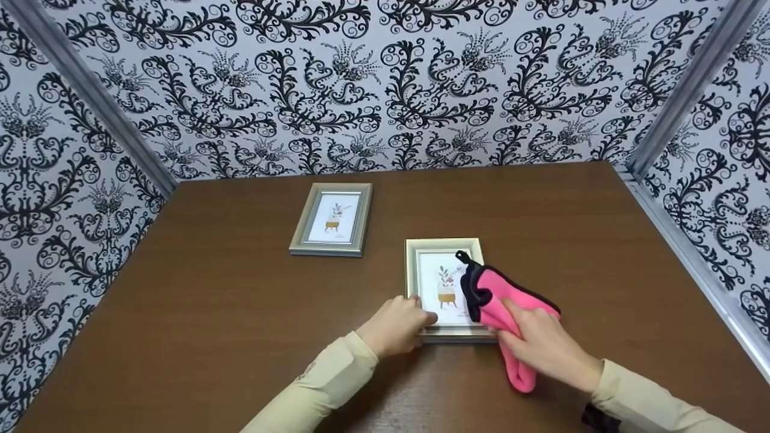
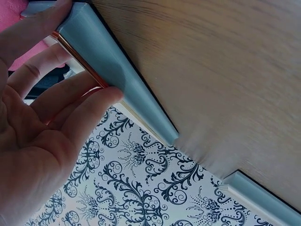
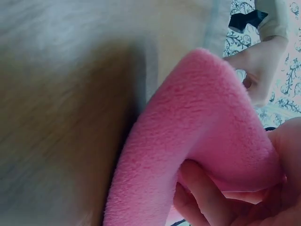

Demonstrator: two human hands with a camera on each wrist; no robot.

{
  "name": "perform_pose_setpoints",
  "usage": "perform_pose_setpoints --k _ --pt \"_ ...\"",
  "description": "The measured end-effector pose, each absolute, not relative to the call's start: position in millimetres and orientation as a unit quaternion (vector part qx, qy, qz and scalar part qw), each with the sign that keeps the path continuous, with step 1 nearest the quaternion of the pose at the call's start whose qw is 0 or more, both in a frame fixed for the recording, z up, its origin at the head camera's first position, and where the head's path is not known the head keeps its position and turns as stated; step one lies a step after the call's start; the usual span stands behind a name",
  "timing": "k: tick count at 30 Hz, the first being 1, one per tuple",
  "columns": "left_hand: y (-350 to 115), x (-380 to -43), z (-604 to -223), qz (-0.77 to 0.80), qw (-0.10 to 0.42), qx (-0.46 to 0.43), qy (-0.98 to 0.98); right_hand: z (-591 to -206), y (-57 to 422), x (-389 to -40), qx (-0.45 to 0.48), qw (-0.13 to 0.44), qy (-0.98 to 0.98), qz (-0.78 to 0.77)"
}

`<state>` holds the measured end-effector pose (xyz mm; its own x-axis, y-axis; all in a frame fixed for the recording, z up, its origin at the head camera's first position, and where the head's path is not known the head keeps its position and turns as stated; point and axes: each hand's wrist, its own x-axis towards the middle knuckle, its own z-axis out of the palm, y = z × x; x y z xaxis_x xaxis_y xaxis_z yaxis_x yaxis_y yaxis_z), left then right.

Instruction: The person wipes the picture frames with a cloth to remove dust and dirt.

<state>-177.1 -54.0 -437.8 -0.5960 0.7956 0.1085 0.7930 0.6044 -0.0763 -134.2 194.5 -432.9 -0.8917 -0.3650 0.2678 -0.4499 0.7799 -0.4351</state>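
A cream-and-silver picture frame [image 1: 443,243] lies on the table, its print of a potted plant facing up. My left hand [image 1: 397,325] grips the frame at its lower left edge; in the left wrist view, fingers of that hand [image 2: 42,127] touch the grey side of the frame [image 2: 113,66]. A pink plush cloth [image 1: 511,294] with black edging and a small black loop is bunched in my right hand [image 1: 544,343]. It covers the frame's right part and lower right corner. In the right wrist view, fingers of the right hand [image 3: 211,197] curl into the cloth [image 3: 188,113].
A second, similar picture frame [image 1: 304,222] lies face up farther back on the left. Brown wood-grain table [image 1: 210,313] extends around both frames. Black-and-white patterned walls [image 1: 385,90] stand behind and at both sides, with grey metal strips [image 1: 686,90] at the corners.
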Motion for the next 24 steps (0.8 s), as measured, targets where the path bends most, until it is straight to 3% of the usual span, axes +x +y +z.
perform_pose_setpoints --k 8,14,24 --pt "-58 -177 -436 0.004 0.06 -0.441 -0.896 -435 188 -185 0.196 0.058 -0.931 0.301" --pt "-57 -177 -435 0.005 0.054 -0.439 -0.897 -434 180 -235 0.152 -0.004 -0.94 0.305" --pt "-53 -178 -436 0.003 0.069 -0.45 -0.89 -444 197 -280 0.275 0.067 -0.942 0.182"
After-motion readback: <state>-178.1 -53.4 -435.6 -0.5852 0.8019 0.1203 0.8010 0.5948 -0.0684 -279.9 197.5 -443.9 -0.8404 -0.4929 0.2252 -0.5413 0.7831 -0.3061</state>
